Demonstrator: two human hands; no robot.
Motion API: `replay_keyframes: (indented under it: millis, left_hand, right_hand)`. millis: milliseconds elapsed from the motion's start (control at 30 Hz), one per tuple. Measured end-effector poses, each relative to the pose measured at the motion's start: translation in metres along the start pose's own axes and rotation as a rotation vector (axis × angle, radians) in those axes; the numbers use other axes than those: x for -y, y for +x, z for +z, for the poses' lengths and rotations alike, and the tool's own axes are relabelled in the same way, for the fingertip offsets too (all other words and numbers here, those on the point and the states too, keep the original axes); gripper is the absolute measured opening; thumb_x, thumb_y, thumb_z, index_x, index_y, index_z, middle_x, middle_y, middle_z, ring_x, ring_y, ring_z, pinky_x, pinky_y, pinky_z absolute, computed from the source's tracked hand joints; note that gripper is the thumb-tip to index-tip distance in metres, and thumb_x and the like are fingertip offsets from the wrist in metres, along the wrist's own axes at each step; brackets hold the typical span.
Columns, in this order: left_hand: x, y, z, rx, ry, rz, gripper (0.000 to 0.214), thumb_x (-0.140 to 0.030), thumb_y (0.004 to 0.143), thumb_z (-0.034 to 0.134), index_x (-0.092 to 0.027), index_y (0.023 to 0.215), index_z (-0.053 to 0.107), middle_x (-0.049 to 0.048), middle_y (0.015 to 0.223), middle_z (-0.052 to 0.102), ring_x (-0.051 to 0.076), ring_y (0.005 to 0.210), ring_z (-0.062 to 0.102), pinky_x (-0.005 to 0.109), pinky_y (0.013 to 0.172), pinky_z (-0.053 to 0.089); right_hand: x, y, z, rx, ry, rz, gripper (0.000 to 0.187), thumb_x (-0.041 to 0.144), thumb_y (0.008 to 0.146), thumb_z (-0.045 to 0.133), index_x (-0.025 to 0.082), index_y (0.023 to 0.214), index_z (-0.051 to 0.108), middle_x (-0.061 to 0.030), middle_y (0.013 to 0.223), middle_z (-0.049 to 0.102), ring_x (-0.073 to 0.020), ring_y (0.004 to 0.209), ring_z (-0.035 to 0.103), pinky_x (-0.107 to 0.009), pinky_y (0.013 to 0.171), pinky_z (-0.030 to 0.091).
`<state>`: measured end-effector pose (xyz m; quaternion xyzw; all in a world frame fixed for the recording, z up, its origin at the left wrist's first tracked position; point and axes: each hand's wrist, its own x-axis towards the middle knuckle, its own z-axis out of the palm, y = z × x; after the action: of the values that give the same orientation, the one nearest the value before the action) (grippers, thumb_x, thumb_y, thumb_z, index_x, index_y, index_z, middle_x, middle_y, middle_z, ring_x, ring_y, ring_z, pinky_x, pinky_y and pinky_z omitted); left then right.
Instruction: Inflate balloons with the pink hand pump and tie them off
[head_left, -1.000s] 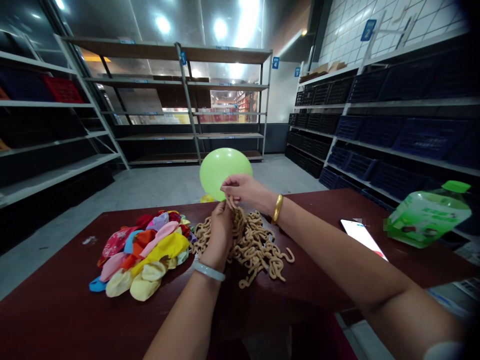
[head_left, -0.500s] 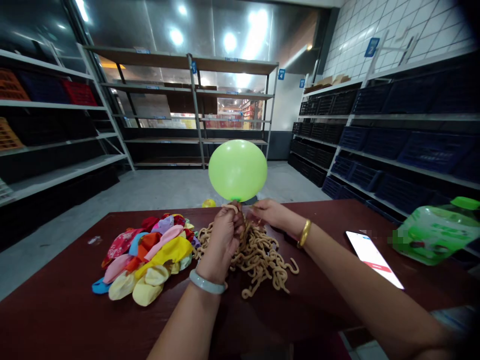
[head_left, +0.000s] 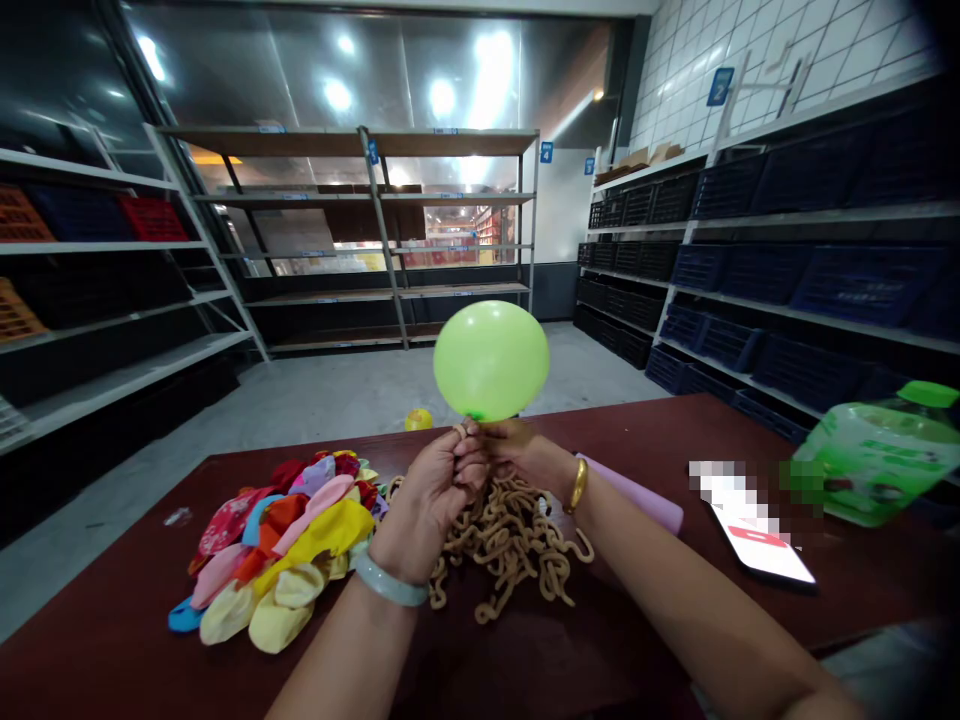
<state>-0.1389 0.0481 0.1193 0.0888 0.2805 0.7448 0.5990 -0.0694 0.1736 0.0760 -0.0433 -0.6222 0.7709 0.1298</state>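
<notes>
An inflated light green balloon stands upright above the far part of the table, its knotted end down. My left hand, wearing a pale bangle, is closed in a pinch on the balloon's neck; a bit of tan cord shows at its fingertips. My right hand, with a gold bracelet, is closed too, its fingertips meeting the left ones at the neck. The exact grip is partly hidden by the fingers. Beneath both hands lies a tangled heap of tan twisted cords. Left of them is a pile of colourful deflated balloons.
On the dark red table, a pink-purple cylinder lies beyond my right forearm. Further right are a phone and a green jug-like container. A yellow ball shows past the far edge. Shelves stand around.
My right hand has moved left to join the left hand at the balloon's neck. The pink-purple cylinder has come into sight beside my forearm. The view has shifted slightly.
</notes>
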Motion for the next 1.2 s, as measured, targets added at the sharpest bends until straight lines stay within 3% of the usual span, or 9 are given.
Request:
replay_keyframes:
  millis: [100,200,333,400,500,700,867,1033,1200]
  left_hand:
    - [0.002,0.011,-0.009,-0.096,0.12,0.04,0.014,-0.008,0.082,0.054,-0.016,0.073,0.046,-0.0082,0.053,0.03,0.002,0.036,0.027,0.013,0.034,0.018]
    - [0.01,0.026,-0.019,-0.16,0.275,0.176,0.016,-0.015,0.076,0.064,-0.016,0.071,0.049,-0.0089,0.051,0.031,0.002,0.036,0.024,0.014,0.035,0.014]
    - [0.025,0.042,-0.026,-0.248,0.474,0.465,0.026,-0.034,0.072,0.072,-0.016,0.069,0.055,-0.0081,0.048,0.035,0.004,0.037,0.026,0.016,0.036,0.019]
    - [0.032,0.047,-0.027,-0.266,0.541,0.586,0.026,-0.038,0.072,0.072,-0.015,0.071,0.06,-0.0044,0.053,0.046,0.006,0.044,0.039,0.017,0.042,0.031]
    - [0.039,0.047,-0.031,-0.263,0.651,0.705,0.02,-0.035,0.075,0.07,-0.015,0.076,0.066,0.0013,0.069,0.06,0.012,0.064,0.053,0.021,0.06,0.044]
    - [0.043,0.033,-0.04,-0.29,0.794,0.807,0.012,-0.025,0.075,0.069,-0.018,0.068,0.064,0.0001,0.066,0.058,0.014,0.066,0.052,0.021,0.06,0.041]
    - [0.044,0.028,-0.041,-0.364,0.921,0.911,0.012,-0.025,0.079,0.065,-0.018,0.068,0.067,0.0008,0.065,0.059,0.014,0.062,0.048,0.021,0.057,0.037]
    - [0.047,0.025,-0.036,-0.338,1.151,0.962,0.021,-0.032,0.087,0.055,-0.018,0.078,0.068,0.0018,0.072,0.063,0.015,0.067,0.052,0.023,0.062,0.039]
    - [0.047,0.02,-0.038,-0.379,1.413,1.07,0.023,-0.029,0.09,0.05,-0.017,0.076,0.064,0.0002,0.068,0.06,0.013,0.061,0.049,0.024,0.059,0.035]
  right_hand:
    - [0.007,-0.011,-0.015,-0.071,0.109,-0.003,0.029,0.039,0.069,0.076,0.016,0.081,0.064,0.0079,0.056,0.04,-0.0039,0.043,0.024,-0.018,0.039,0.016]
    - [0.009,-0.019,-0.021,-0.242,0.047,-0.067,0.03,0.044,0.071,0.073,0.016,0.077,0.063,0.0064,0.058,0.044,-0.0055,0.045,0.026,-0.02,0.04,0.019]
    - [0.005,-0.029,-0.011,-0.489,-0.512,-0.387,0.019,0.037,0.08,0.066,0.019,0.075,0.065,-0.0001,0.069,0.056,-0.0139,0.064,0.05,-0.026,0.06,0.043]
    - [0.005,-0.034,-0.004,-0.479,-0.767,-0.572,0.012,0.03,0.084,0.063,0.021,0.077,0.066,-0.0038,0.083,0.059,-0.0188,0.086,0.056,-0.032,0.08,0.046]
    - [0.008,-0.041,0.004,-0.384,-0.889,-0.714,0.008,0.024,0.087,0.059,0.021,0.085,0.066,-0.0069,0.098,0.058,-0.0202,0.103,0.055,-0.034,0.094,0.043]
    - [0.01,-0.048,0.011,-0.215,-0.894,-0.73,0.015,0.024,0.095,0.047,0.022,0.092,0.062,-0.006,0.1,0.062,-0.0177,0.1,0.058,-0.033,0.092,0.045]
    - [0.004,-0.044,0.007,-0.326,-0.892,-0.75,0.009,0.018,0.09,0.053,0.022,0.098,0.055,-0.0043,0.095,0.063,-0.0173,0.09,0.06,-0.033,0.085,0.047]
    - [0.005,-0.041,0.002,-0.394,-0.879,-0.793,0.006,0.016,0.084,0.062,0.021,0.087,0.061,-0.0042,0.092,0.061,-0.0183,0.096,0.058,-0.032,0.087,0.047]
    - [0.008,-0.041,0.002,-0.443,-0.788,-0.73,0.007,0.015,0.079,0.069,0.021,0.083,0.066,-0.0033,0.087,0.063,-0.0169,0.085,0.06,-0.029,0.077,0.05]
